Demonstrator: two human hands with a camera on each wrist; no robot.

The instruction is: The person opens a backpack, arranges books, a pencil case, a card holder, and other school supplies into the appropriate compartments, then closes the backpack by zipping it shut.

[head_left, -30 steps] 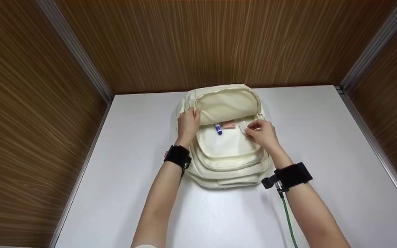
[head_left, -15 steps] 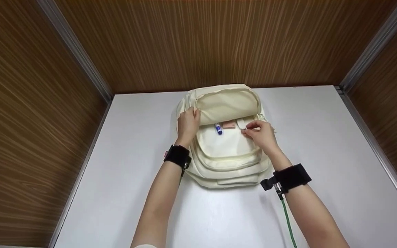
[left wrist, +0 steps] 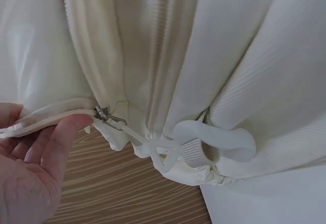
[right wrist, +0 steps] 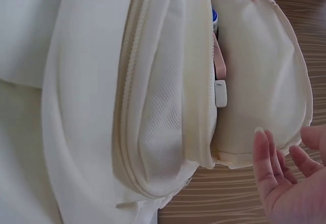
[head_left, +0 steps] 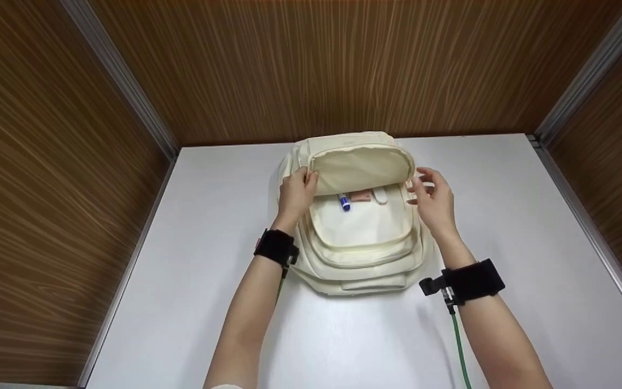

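A cream backpack (head_left: 373,273) lies on the table, its front pocket unzipped and the flap (head_left: 365,165) raised. My left hand (head_left: 295,195) pinches the flap's left edge between thumb and fingers, close to the metal zipper pull (left wrist: 106,114). At the flap's right edge, my right hand (head_left: 437,204) holds nothing, its fingers spread and slightly bent; whether they touch the fabric I cannot tell. Inside the pocket lie a blue-capped marker (head_left: 344,203), a flat pink piece (head_left: 361,196) and a small white stick with a rounded end (head_left: 380,195). The flap partly covers all three.
The white table (head_left: 214,216) extends on both sides of the backpack. Wood-grain panels (head_left: 311,70) stand behind it and at the sides. A green cable (head_left: 459,346) runs from the right wristband. A white strap loop (left wrist: 219,140) hangs at the bag's side.
My right hand has let go of the white stick, which now lies beside the pink piece, and has moved up and right to the flap's edge. The left hand keeps its hold.
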